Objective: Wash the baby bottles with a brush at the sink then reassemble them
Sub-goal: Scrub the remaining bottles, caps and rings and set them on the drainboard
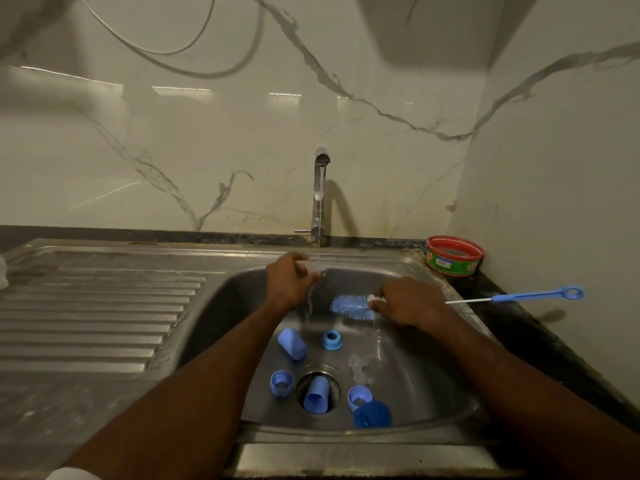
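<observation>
Loose parts: blue caps [292,344] and collars lie on the sink [433,403] floor, nearest the viewer
Right hand [403,301]: grips the brush [353,306], bristles pointing left
Left hand [289,284]: fingers curled round a small clear piece under the tap [320,192] stream, just left of the bristles
Second brush [519,297]: on counter, far right

Two hands work over one steel sink [429,386], the left hand [289,284] and the right hand [405,303]. One tap [319,192] runs a single stream. One blue bottle brush [353,306] is there, its long handle [533,296] reaching over the counter. In the basin I count two blue caps [292,344] [317,394], three blue rings [332,340] [281,383] [360,396], one darker blue lid [372,414], and some clear pieces [362,370], too faint to number. One red tub [454,255] sits at the corner.
</observation>
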Tool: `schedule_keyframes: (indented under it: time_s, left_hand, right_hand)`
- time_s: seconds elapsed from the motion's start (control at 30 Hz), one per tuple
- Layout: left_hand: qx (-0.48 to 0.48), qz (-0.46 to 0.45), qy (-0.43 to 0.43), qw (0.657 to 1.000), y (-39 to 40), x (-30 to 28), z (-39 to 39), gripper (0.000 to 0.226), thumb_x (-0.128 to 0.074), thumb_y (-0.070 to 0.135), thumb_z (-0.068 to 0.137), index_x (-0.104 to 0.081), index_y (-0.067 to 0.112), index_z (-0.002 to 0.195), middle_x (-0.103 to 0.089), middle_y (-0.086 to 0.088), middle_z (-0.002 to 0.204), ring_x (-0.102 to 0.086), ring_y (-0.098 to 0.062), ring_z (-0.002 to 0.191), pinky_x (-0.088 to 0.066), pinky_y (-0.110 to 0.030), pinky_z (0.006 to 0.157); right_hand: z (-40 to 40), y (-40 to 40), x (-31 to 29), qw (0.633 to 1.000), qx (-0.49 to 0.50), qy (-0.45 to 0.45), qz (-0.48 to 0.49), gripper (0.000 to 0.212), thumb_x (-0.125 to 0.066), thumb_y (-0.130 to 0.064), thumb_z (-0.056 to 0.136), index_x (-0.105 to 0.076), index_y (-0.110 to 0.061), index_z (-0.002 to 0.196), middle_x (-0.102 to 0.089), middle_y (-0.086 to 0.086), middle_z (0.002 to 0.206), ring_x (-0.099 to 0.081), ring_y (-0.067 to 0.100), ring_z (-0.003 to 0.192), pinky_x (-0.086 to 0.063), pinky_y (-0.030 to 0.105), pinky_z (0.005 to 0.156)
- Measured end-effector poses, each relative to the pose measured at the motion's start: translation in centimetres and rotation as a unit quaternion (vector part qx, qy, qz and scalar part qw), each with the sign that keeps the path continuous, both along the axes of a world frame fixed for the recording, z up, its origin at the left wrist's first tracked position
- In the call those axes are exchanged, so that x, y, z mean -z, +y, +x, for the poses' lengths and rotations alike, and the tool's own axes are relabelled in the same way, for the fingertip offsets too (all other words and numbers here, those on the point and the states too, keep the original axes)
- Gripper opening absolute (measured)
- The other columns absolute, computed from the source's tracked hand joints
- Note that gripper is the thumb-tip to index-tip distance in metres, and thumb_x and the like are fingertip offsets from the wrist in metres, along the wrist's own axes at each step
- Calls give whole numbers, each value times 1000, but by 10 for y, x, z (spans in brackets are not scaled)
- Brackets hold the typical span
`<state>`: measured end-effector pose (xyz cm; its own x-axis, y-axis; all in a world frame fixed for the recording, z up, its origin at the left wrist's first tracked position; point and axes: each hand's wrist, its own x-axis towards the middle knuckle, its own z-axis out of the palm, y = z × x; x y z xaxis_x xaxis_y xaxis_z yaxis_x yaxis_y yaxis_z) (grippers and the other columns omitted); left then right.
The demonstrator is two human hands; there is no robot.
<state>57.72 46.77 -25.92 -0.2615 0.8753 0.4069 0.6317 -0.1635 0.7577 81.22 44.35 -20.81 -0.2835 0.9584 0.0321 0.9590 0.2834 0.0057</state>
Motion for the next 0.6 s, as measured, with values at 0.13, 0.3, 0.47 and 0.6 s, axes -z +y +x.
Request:
schedule_keyframes:
  time_s: [0.13,0.3,0.47,0.6]
  left_hand:
    - [27,-27,56,998,-1,3,-2,25,-80,23,86,-64,17,103,-67,6,94,-64,-5,85,-43,-11,68]
    - [74,-85,224,968,-1,5,-1,24,-68,19,95,-67,14,118,-69,-5,114,-65,-13,95,-53,-25,85]
    - [77,-174,343,920,-4,8,5,32,-69,29,93,-64,19,124,-64,-3,123,-61,-19,111,-50,-36,99]
    - [79,-193,325,922,-12,6,-5,34,-70,25,92,-64,19,125,-63,-4,125,-59,-17,113,-48,-34,101]
  right_hand:
    - [1,0,1,1000,0,-3,3,38,-45,-53,101,-67,-31,121,-67,1,121,-61,20,108,-45,37,86]
    - [1,2,5,1000,0,18,-3,32,-50,-49,101,-67,-27,118,-67,0,115,-56,15,96,-43,36,89]
    - [-6,-1,5,1000,-9,1,10,28,-54,-44,100,-69,-24,112,-67,-1,111,-58,15,96,-46,35,92]
    - [-13,-15,0,998,-2,45,33,30,-55,-47,99,-67,-24,114,-67,1,113,-60,16,97,-44,31,83]
